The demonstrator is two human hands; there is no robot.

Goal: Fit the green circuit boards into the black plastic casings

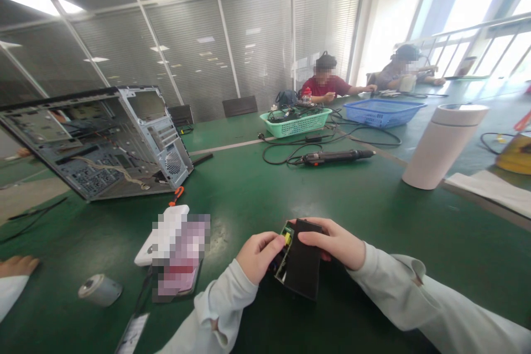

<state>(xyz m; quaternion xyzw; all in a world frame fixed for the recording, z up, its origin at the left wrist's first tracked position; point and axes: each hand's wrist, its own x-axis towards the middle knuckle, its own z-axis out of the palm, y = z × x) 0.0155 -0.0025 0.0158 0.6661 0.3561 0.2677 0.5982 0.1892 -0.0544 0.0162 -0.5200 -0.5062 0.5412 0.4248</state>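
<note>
A black box-shaped case [305, 263] is held above the green table just in front of me. Along its left side shows a green circuit board [283, 261] with a yellow component [287, 238]. My left hand [260, 254] is closed on the board's edge, its thumb at the yellow part. From the right, my right hand [335, 240] grips the black case, thumb lying on the top face and fingers around the far edge. The fingertips underneath are hidden. Whether the board is fixed inside the case, I cannot tell.
An opened computer case [120, 149] stands at left. Nearby lie a white device [166, 232], a phone [186, 260] and a small can [100, 290]. An electric screwdriver [336, 157], green basket [296, 123], blue basket [384, 116] and tumbler [442, 146] sit ahead. Another person's hand [19, 266] rests far left.
</note>
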